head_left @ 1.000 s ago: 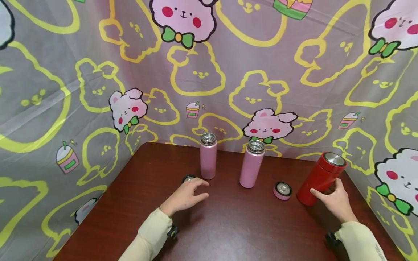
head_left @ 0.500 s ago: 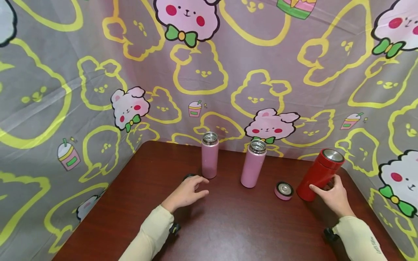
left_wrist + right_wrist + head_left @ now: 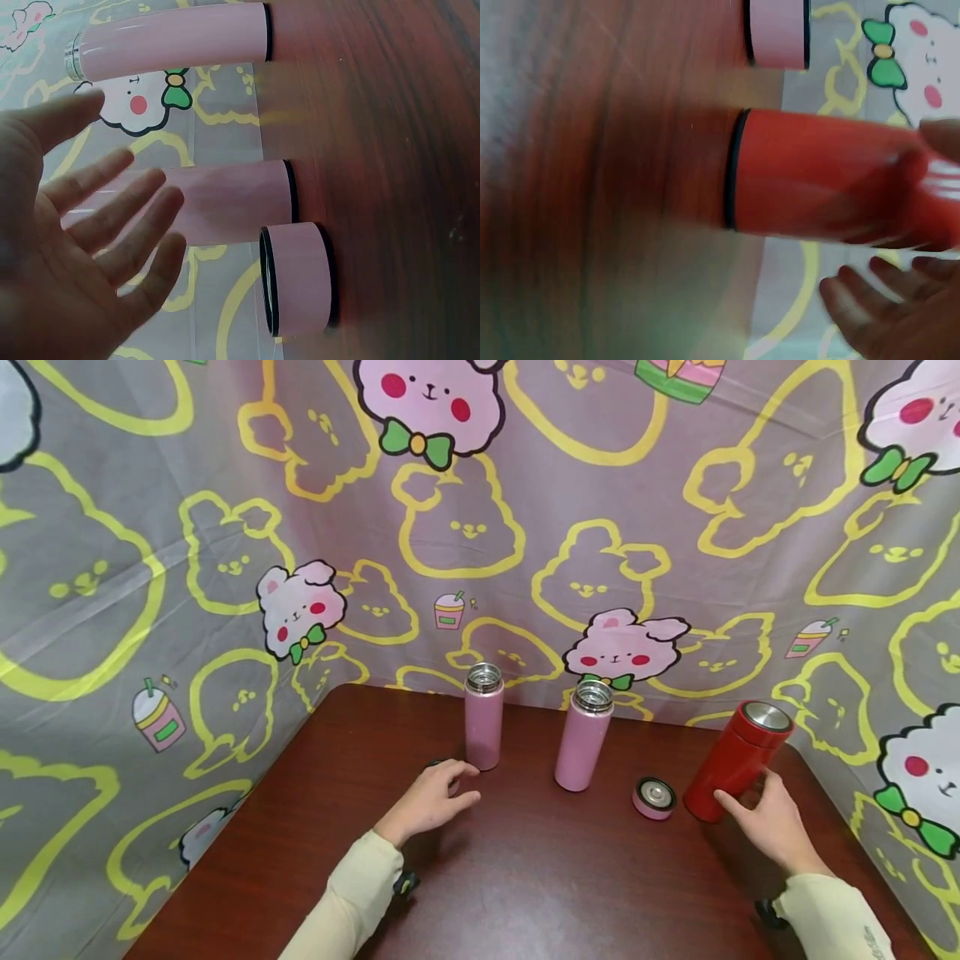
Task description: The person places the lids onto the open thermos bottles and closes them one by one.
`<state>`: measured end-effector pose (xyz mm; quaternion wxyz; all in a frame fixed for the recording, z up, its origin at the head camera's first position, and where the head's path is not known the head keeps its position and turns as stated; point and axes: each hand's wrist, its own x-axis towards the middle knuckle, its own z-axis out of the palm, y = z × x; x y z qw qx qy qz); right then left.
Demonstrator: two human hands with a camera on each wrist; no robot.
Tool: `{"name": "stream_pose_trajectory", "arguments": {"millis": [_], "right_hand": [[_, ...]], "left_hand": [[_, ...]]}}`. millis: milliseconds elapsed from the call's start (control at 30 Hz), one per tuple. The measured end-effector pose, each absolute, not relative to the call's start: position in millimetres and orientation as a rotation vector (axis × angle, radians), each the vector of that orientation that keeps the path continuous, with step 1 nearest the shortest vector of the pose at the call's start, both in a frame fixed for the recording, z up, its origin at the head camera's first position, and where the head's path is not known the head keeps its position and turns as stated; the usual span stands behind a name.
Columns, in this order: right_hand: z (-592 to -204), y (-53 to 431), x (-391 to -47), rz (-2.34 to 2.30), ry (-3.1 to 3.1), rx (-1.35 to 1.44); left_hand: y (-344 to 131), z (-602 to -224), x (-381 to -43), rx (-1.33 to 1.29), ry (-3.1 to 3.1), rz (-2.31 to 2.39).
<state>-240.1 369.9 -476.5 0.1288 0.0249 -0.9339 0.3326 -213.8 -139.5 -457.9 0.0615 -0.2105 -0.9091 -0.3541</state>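
Note:
The red thermos (image 3: pixel 727 768) stands capped at the right of the table, its steel-topped lid facing up. Around its lower right side my right hand (image 3: pixel 772 827) spreads thumb and fingers; in the right wrist view its fingers (image 3: pixel 855 296) stand off the red wall. My left hand (image 3: pixel 429 802) is loosely open and empty in front of one pink thermos (image 3: pixel 483 727), which is uncapped with a steel mouth. A pink lid (image 3: pixel 300 279) lies by that thermos, mostly hidden behind the left hand in the head view. A second uncapped pink thermos (image 3: pixel 581 743) stands to its right.
Another pink lid (image 3: pixel 654 798), inner side up, lies between the second pink thermos and the red one. The dark wooden table (image 3: pixel 555 877) ends at a patterned cloth (image 3: pixel 465 552) hung behind and at both sides.
The red thermos has shifted slightly back on the table, and my right hand has loosened around it. My left hand stays nearly still. The view has shifted a little.

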Motion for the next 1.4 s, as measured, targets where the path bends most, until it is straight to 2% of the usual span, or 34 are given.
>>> {"name": "stream_pose_trajectory", "arguments": {"millis": [233, 467, 900, 1133, 1400], "right_hand": [[-472.7, 368.9, -225.8, 0.629, -3.098, 0.1], [-477.2, 334.1, -215.1, 0.582, -3.06, 0.245], [-490.4, 278.9, -246.2, 0.577, -3.082, 0.264], [-496.3, 269.6, -258.4, 0.54, -3.14, 0.16], [-489.3, 265.9, -274.7, 0.495, -3.151, 0.187]], "left_hand": [[-134.1, -457.1, -225.3, -0.32, -2.65, -1.237], [-129.7, -449.9, -250.6, -0.133, -2.521, -1.424], [-113.1, -439.6, -287.6, -0.047, -2.436, -1.528], [-108.5, -448.5, -301.7, -0.071, -2.383, -1.606], [-105.5, -448.3, -311.9, -0.113, -2.342, -1.64]]}}
